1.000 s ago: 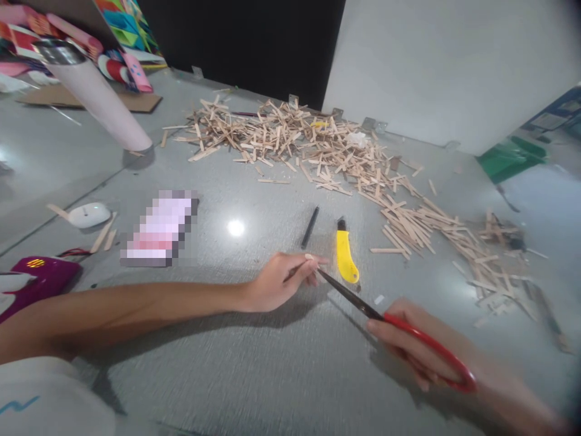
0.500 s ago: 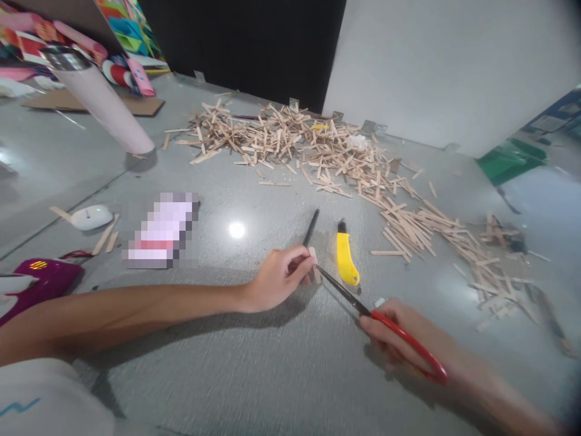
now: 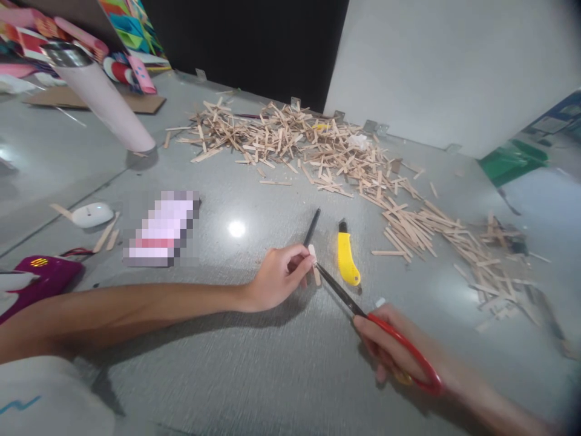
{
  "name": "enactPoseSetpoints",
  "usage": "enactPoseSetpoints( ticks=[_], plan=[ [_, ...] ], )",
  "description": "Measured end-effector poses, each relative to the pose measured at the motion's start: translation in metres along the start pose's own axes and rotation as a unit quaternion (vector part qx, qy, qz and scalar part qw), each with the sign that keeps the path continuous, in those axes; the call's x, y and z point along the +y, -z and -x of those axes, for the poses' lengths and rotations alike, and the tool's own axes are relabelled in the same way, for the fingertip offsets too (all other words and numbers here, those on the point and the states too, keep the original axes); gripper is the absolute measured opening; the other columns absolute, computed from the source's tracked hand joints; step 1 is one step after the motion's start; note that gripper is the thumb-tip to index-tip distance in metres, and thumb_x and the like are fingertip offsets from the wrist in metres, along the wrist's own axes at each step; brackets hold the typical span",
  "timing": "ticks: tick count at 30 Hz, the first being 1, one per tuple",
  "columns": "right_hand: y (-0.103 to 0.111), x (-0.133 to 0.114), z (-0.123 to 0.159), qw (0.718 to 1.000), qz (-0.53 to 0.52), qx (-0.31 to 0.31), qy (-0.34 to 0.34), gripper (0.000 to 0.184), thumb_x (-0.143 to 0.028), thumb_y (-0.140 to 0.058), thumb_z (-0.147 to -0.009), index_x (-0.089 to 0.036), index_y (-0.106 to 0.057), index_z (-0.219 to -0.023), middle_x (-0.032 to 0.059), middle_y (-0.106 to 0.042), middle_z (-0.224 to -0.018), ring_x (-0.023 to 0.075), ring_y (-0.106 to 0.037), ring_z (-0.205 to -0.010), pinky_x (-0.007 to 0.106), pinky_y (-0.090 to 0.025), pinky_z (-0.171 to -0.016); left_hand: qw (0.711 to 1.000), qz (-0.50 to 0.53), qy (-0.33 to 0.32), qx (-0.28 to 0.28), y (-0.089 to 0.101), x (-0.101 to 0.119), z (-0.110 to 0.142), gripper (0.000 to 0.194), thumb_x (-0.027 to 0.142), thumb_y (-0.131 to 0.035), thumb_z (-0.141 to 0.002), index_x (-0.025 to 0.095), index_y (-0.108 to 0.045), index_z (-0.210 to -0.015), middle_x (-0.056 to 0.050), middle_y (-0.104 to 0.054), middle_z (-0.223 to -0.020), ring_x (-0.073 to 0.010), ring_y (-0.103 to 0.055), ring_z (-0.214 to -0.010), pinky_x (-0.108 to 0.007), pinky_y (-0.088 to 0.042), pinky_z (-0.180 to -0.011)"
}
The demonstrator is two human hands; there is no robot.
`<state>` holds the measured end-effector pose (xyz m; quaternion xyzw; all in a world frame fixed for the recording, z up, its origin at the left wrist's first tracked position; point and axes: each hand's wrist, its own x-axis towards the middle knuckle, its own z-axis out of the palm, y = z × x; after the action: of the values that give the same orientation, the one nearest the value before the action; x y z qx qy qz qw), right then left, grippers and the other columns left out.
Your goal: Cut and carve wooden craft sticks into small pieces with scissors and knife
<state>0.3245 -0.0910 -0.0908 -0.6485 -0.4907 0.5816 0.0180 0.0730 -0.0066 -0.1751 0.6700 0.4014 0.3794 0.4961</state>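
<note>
Between the thumb and fingers of my left hand (image 3: pixel 284 269) is a short wooden craft stick (image 3: pixel 316 275), held just above the table. My right hand (image 3: pixel 390 339) is wrapped round the red handles of a pair of scissors (image 3: pixel 347 298). Their dark blades reach up and left to the stick, with the tips at its edge beside my left fingertips; whether they touch it I cannot tell. A black pen (image 3: pixel 311 226) lies just beyond my left hand. To the right of it rests a yellow box cutter (image 3: pixel 347 257).
A large heap of wooden sticks (image 3: pixel 281 136) spreads along the back and right. On the left are a pixelated phone-like object (image 3: pixel 161 230), a white mouse (image 3: pixel 92 215), a purple device (image 3: pixel 48 275) and a tall pink bottle (image 3: pixel 104 106). A dark-and-white panel (image 3: pixel 431 72) stands behind.
My right hand and the scissors have shifted slightly left, and the handles have tilted a little. My left hand keeps its place with the stick.
</note>
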Motion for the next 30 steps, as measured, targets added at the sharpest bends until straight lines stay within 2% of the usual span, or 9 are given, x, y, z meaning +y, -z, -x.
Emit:
enactPoseSetpoints(
  ticks=[3, 6, 13, 20, 25, 30],
  plan=[
    [-0.003, 0.004, -0.004, 1.0, -0.007, -0.005, 0.004, 0.077, -0.098, -0.053, -0.082, -0.023, -0.05, -0.067, -0.0044, -0.052, -0.054, 0.0097, -0.051, -0.042, 0.023, -0.034, -0.044, 1.0, 0.001, -0.002, 0.004, -0.001, 0.0, 0.0, 0.036, 0.045, -0.058, -0.113, 0.018, -0.065, -0.09, -0.003, -0.078, -0.076, -0.0127, -0.074, -0.059, -0.019, -0.054, -0.055],
    [-0.004, 0.006, -0.007, 1.0, -0.005, -0.02, 0.01, 0.081, -0.103, -0.051, -0.077, -0.023, -0.049, -0.065, -0.0045, -0.052, -0.053, 0.0088, -0.045, -0.038, 0.024, -0.035, -0.042, 1.0, 0.002, -0.002, 0.006, -0.001, 0.001, 0.0, 0.035, 0.045, -0.058, -0.112, 0.018, -0.065, -0.09, -0.003, -0.078, -0.075, -0.0131, -0.075, -0.059, -0.02, -0.054, -0.055],
    [-0.005, 0.004, -0.008, 0.999, 0.02, -0.029, 0.018, 0.086, -0.108, -0.043, -0.076, -0.024, -0.047, -0.063, -0.0053, -0.047, -0.048, 0.0105, -0.051, -0.04, 0.023, -0.036, -0.044, 1.0, -0.005, 0.005, 0.0, 0.0, 0.003, -0.001, 0.035, 0.042, -0.058, -0.112, 0.018, -0.064, -0.087, -0.004, -0.078, -0.075, -0.0132, -0.075, -0.059, -0.02, -0.054, -0.056],
    [-0.007, 0.005, -0.009, 1.0, 0.003, -0.013, 0.004, 0.087, -0.109, -0.048, -0.071, -0.023, -0.048, -0.065, -0.0043, -0.05, -0.056, 0.0133, -0.061, -0.048, 0.025, -0.042, -0.049, 1.0, 0.019, 0.004, -0.007, 0.0, 0.002, -0.003, 0.034, 0.04, -0.059, -0.111, 0.017, -0.065, -0.086, -0.002, -0.076, -0.074, -0.0128, -0.075, -0.059, -0.018, -0.054, -0.054],
    [-0.009, 0.009, -0.011, 1.0, 0.015, -0.006, 0.02, 0.084, -0.104, -0.051, -0.079, -0.022, -0.047, -0.061, -0.0045, -0.047, -0.052, 0.0132, -0.061, -0.045, 0.022, -0.036, -0.046, 1.0, 0.009, 0.001, -0.016, 0.001, 0.003, -0.003, 0.036, 0.04, -0.058, -0.111, 0.017, -0.067, -0.085, -0.003, -0.076, -0.071, -0.0138, -0.076, -0.06, -0.018, -0.053, -0.053],
    [-0.012, 0.011, -0.008, 0.999, 0.014, 0.003, 0.036, 0.083, -0.102, -0.05, -0.082, -0.022, -0.045, -0.059, -0.0053, -0.045, -0.051, 0.0098, -0.053, -0.04, 0.021, -0.038, -0.042, 1.0, -0.003, 0.001, -0.029, 0.002, 0.004, -0.004, 0.035, 0.037, -0.058, -0.111, 0.017, -0.065, -0.083, -0.002, -0.075, -0.068, -0.0132, -0.074, -0.058, -0.018, -0.05, -0.052]
  ],
)
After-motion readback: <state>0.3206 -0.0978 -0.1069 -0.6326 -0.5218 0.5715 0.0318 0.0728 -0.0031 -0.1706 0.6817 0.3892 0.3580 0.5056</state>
